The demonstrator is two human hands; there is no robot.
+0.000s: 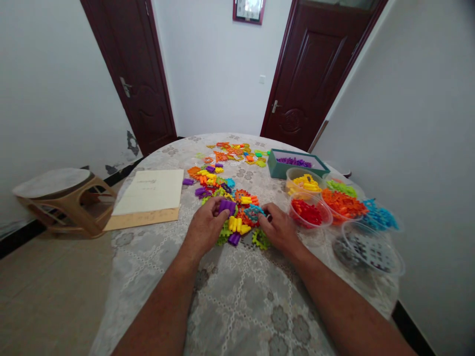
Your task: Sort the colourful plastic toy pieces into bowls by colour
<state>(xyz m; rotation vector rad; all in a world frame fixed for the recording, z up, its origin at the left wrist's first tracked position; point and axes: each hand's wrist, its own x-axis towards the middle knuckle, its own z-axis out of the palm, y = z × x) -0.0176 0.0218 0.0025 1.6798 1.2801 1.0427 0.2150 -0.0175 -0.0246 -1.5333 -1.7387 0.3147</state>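
Observation:
My left hand [210,220] is closed on a purple ribbed plastic toy piece [227,207] over the near part of a colourful pile. To its right, my right hand [277,226] pinches a blue toy gear [254,212] between thumb and fingers. Below and between the hands lie yellow tube-like pieces [237,225], a smaller purple piece [234,239] and green gears [261,239]. An orange-red gear [243,195] shows just beyond them. Which pieces in the pile are joined, I cannot tell.
On the right stand clear bowls of yellow pieces [305,185], red pieces [307,211], orange pieces [343,203], blue pieces [380,215] and grey pieces [371,252]. Behind them is a green box [280,170] with purple pieces. Papers [152,193] lie left; a stool [67,202] stands beyond.

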